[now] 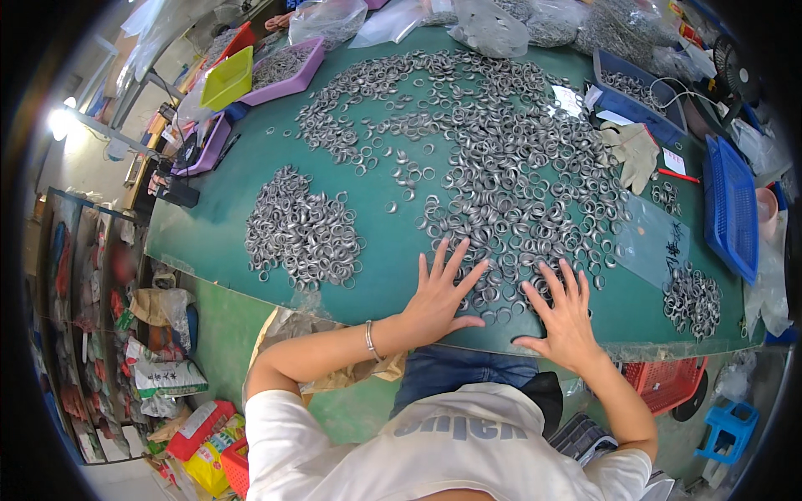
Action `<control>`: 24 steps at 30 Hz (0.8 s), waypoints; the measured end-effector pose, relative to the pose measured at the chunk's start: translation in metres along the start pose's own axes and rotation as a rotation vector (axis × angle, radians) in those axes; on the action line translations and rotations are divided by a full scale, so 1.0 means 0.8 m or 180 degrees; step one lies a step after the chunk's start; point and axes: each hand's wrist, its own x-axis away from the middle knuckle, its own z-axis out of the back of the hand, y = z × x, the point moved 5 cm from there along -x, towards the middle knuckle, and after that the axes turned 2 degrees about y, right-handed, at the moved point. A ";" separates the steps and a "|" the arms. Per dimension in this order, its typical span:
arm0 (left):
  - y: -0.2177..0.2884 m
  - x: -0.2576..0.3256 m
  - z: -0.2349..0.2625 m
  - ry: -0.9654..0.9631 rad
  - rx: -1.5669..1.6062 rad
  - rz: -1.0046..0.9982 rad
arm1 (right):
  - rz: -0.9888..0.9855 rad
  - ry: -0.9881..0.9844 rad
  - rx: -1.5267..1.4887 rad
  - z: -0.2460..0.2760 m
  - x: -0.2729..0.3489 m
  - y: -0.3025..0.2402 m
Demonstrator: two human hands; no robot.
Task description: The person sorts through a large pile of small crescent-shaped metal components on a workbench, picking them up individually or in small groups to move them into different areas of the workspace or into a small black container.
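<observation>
Both my hands rest at the near edge of a large spread of grey metal rings (518, 159) on a green tabletop (384, 242). My left hand (439, 292) lies palm down with its fingers spread, the tips touching the closest rings. To its right, my right hand (564, 313) is also spread flat, fingertips among the rings. Neither hand grips anything. A separate heap of rings (302, 230) sits to the left of my left hand. A smaller heap (692, 302) is at the right, near the table's front edge.
Along the left edge stand a yellow tray (227, 79) and a purple tray (305, 63) holding small metal parts. On the right are a work glove (631, 154), a red pen (678, 175), a blue bin (614, 104) and blue baskets (729, 213). Plastic bags (490, 29) line the far edge.
</observation>
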 end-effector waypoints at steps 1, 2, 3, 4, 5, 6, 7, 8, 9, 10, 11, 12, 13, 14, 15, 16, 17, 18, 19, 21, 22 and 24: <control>0.001 -0.009 -0.003 -0.0016 -0.0080 0.0045 | -0.0075 0.0010 0.0021 -0.003 0.000 0.006; 0.001 -0.017 -0.006 0.0062 -0.0082 0.0054 | -0.0075 0.0021 0.0114 -0.007 -0.002 0.011; 0.001 -0.025 -0.008 0.0143 -0.0091 0.0064 | -0.0080 0.0056 0.0163 -0.007 -0.006 0.015; 0.000 -0.032 -0.010 0.0224 -0.0100 0.0077 | -0.0083 0.0090 0.0213 -0.007 -0.013 0.019; -0.001 -0.038 -0.013 0.0276 -0.0072 0.0100 | -0.0083 0.0123 0.0263 -0.006 -0.019 0.023; -0.002 -0.044 -0.016 0.0328 -0.0046 0.0123 | -0.0060 0.0178 0.0164 -0.006 -0.024 0.026; -0.004 -0.050 -0.017 0.0379 -0.0019 0.0147 | -0.0053 0.0217 0.0145 -0.007 -0.030 0.031; -0.006 -0.055 -0.018 0.0425 0.0010 0.0177 | -0.0045 0.0255 0.0128 -0.007 -0.035 0.037; -0.009 -0.061 -0.019 0.0447 0.0005 0.0196 | -0.0032 0.0293 0.0110 -0.007 -0.041 0.042; -0.011 -0.066 -0.020 0.0469 0.0001 0.0215 | -0.0088 0.0350 0.0130 -0.005 -0.049 0.045; -0.013 -0.072 -0.021 0.0491 -0.0003 0.0237 | -0.0090 0.0400 0.0177 -0.006 -0.054 0.049; -0.014 -0.080 -0.019 0.0548 0.0062 0.0274 | -0.0097 0.0451 0.0227 -0.009 -0.059 0.056; -0.017 -0.089 -0.018 0.0638 0.0070 0.0289 | -0.0082 0.0523 0.0264 -0.011 -0.066 0.062; -0.022 -0.099 -0.020 0.0728 0.0077 0.0304 | -0.0039 0.0704 0.0350 -0.009 -0.082 0.069; -0.025 -0.106 -0.022 0.0819 0.0089 0.0319 | 0.0024 0.0841 0.0359 -0.008 -0.090 0.075; -0.020 -0.114 -0.019 0.0859 0.0116 0.0417 | 0.0057 0.0968 0.0309 -0.008 -0.096 0.085; -0.018 -0.121 -0.019 0.0910 0.0117 0.0428 | 0.0091 0.1094 0.0260 -0.005 -0.102 0.095; -0.022 -0.123 -0.020 0.0962 0.0108 0.0477 | 0.0085 0.1089 0.0141 -0.003 -0.110 0.103; -0.021 -0.126 -0.019 0.1019 0.0112 0.0512 | 0.0070 0.1083 0.0039 0.001 -0.116 0.110; -0.019 -0.126 -0.019 0.1173 0.0217 0.0652 | -0.0026 0.1126 -0.0198 0.005 -0.121 0.120; -0.020 -0.124 -0.019 0.1228 0.0278 0.0705 | -0.0050 0.1089 -0.0280 0.007 -0.123 0.120; -0.017 -0.118 -0.016 0.1402 0.0458 0.0869 | -0.0087 0.1035 -0.0350 0.012 -0.122 0.115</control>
